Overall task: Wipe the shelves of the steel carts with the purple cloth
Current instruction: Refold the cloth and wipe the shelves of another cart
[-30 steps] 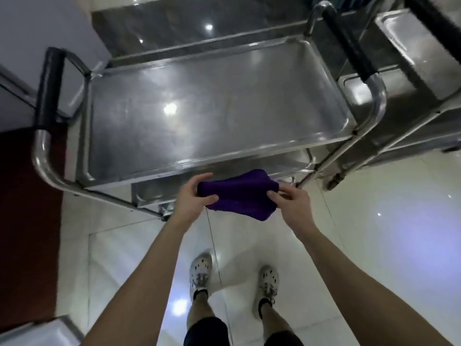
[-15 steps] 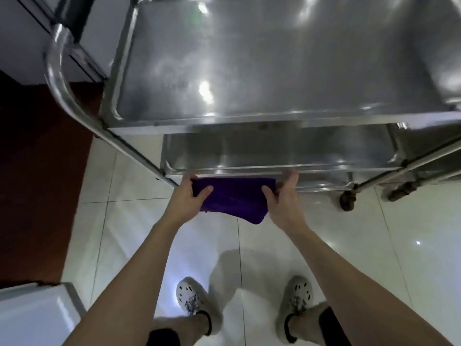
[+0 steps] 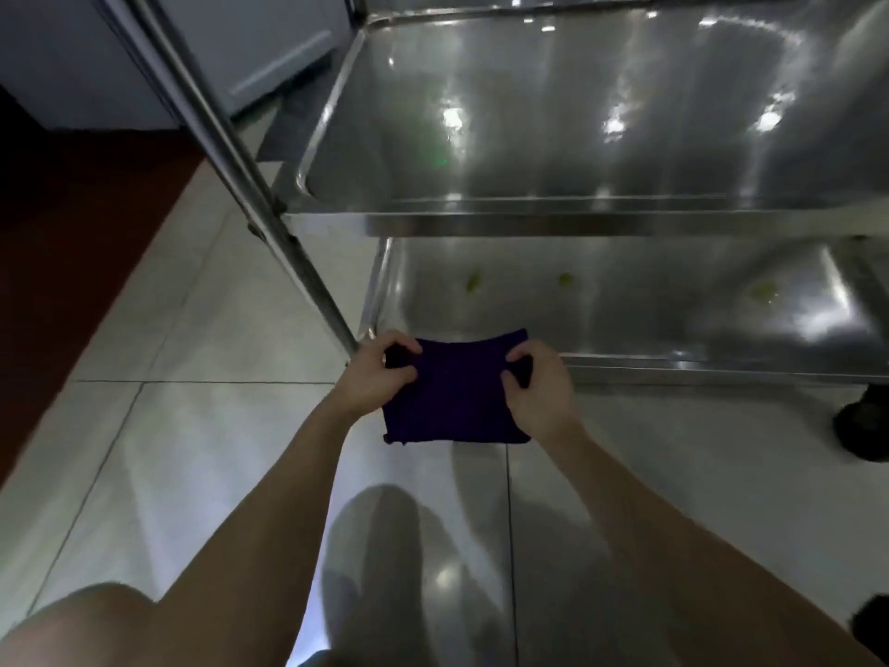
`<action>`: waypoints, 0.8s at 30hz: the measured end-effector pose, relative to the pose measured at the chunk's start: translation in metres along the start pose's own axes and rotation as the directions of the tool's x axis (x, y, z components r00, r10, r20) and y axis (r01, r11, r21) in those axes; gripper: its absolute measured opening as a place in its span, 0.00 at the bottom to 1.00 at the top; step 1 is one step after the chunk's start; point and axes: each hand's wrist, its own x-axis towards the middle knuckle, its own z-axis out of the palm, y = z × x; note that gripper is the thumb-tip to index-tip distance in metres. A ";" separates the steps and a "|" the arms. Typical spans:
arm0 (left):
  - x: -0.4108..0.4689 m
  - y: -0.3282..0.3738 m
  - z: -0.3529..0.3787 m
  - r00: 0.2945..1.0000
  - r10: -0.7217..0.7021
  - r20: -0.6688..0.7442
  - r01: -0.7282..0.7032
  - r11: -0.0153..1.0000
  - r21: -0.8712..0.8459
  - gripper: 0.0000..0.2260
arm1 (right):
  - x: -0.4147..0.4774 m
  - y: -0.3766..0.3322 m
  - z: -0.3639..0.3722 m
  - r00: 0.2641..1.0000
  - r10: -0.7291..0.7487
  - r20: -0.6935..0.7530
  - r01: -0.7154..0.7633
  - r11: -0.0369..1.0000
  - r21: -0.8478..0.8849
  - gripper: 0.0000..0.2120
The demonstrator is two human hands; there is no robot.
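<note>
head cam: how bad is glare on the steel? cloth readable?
Head view: hard ceiling-light glare spots on the upper shelf, softer streaks on the lower shelf; purple cloth reads near black, weave lost; left hand and right hand gripping it are fairly sharp; knee blurred; soft shadow on the glossy floor.

Pale glossy floor tiles [image 3: 192,426], thin dark grout lines, a shadow lying across them. Dark red floor strip [image 3: 72,243] bordering their left edge. Grey cabinet [image 3: 250,50] upper left (panelled front, blurred).
</note>
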 end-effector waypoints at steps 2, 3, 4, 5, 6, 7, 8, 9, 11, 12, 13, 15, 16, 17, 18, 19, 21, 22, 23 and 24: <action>0.030 -0.011 0.006 1.000 0.009 -0.007 -0.009 1.000 -0.021 0.11 | 0.019 0.021 0.019 0.997 -0.065 -0.047 0.064 0.998 -0.025 0.08; 0.044 -0.012 0.007 0.999 0.027 -0.027 -0.027 1.000 -0.011 0.11 | 0.026 0.027 0.025 0.992 -0.096 -0.077 0.094 0.995 -0.030 0.08; 0.056 -0.008 0.008 0.997 0.054 -0.056 -0.054 0.999 0.001 0.10 | 0.035 0.030 0.028 0.986 -0.126 -0.112 0.123 0.992 -0.036 0.08; 0.067 -0.003 0.008 0.992 0.088 -0.090 -0.088 0.996 0.006 0.10 | 0.044 0.029 0.027 0.978 -0.147 -0.148 0.143 0.989 -0.039 0.08; 0.077 0.004 0.009 0.986 0.119 -0.119 -0.120 0.993 0.004 0.10 | 0.056 0.026 0.023 0.969 -0.161 -0.188 0.156 0.987 -0.041 0.08; 0.086 0.009 0.008 0.979 0.149 -0.138 -0.150 0.989 0.002 0.09 | 0.068 0.022 0.017 0.961 -0.174 -0.215 0.166 0.985 -0.054 0.09; 0.093 0.012 0.007 0.975 0.176 -0.138 -0.176 0.984 0.018 0.10 | 0.080 0.019 0.012 0.960 -0.175 -0.217 0.163 0.984 -0.076 0.09; 0.098 0.012 0.007 0.972 0.200 -0.126 -0.196 0.980 0.043 0.14 | 0.093 0.019 0.009 0.972 -0.159 -0.176 0.140 0.984 -0.114 0.11; 0.099 -0.003 0.008 0.962 0.218 -0.165 -0.208 0.975 0.071 0.18 | 0.111 0.024 0.012 0.998 -0.050 0.034 0.059 0.931 -0.360 0.18; 0.091 -0.014 0.011 0.953 0.213 -0.216 -0.207 0.977 0.051 0.16 | 0.112 0.030 0.018 0.991 0.032 0.127 0.038 0.857 -0.514 0.23; 0.081 -0.030 0.018 0.937 0.204 -0.283 -0.205 0.978 0.027 0.12 | 0.111 0.037 0.025 0.985 0.069 0.160 0.044 0.787 -0.615 0.27; 0.053 -0.067 0.031 0.908 0.119 -0.401 -0.147 0.988 -0.038 0.07 | 0.103 0.045 0.041 0.992 -0.005 0.122 0.086 0.737 -0.670 0.31; 0.041 -0.082 0.035 0.880 0.045 -0.472 -0.088 0.994 -0.070 0.15 | 0.100 0.043 0.049 0.992 -0.070 0.100 0.120 0.734 -0.668 0.33; 0.032 -0.095 0.035 0.835 -0.035 -0.549 -0.029 0.994 -0.107 0.22 | 0.098 0.039 0.056 0.987 -0.134 0.089 0.159 0.733 -0.661 0.34; 0.029 -0.103 0.032 0.771 -0.096 -0.629 -0.001 0.988 -0.152 0.26 | 0.099 0.033 0.062 0.979 -0.183 0.089 0.195 0.731 -0.654 0.36; 0.028 -0.105 0.024 0.710 -0.137 -0.691 -0.010 0.979 -0.205 0.28 | 0.102 0.026 0.068 0.973 -0.209 0.100 0.223 0.721 -0.656 0.37; 0.036 -0.092 -0.001 0.689 -0.096 -0.718 -0.136 0.956 -0.258 0.33 | 0.111 0.019 0.078 0.969 -0.193 0.153 0.244 0.684 -0.687 0.39; 0.044 -0.081 -0.014 0.716 -0.033 -0.697 -0.201 0.947 -0.251 0.35 | 0.114 0.019 0.084 0.969 -0.156 0.191 0.246 0.659 -0.711 0.39; 0.053 -0.070 -0.026 0.751 0.025 -0.660 -0.250 0.936 -0.249 0.33 | 0.116 0.022 0.090 0.967 -0.119 0.226 0.250 0.630 -0.735 0.39; 0.062 -0.060 -0.034 0.788 0.068 -0.612 -0.286 0.921 -0.265 0.28 | 0.116 0.026 0.096 0.965 -0.095 0.246 0.252 0.607 -0.753 0.39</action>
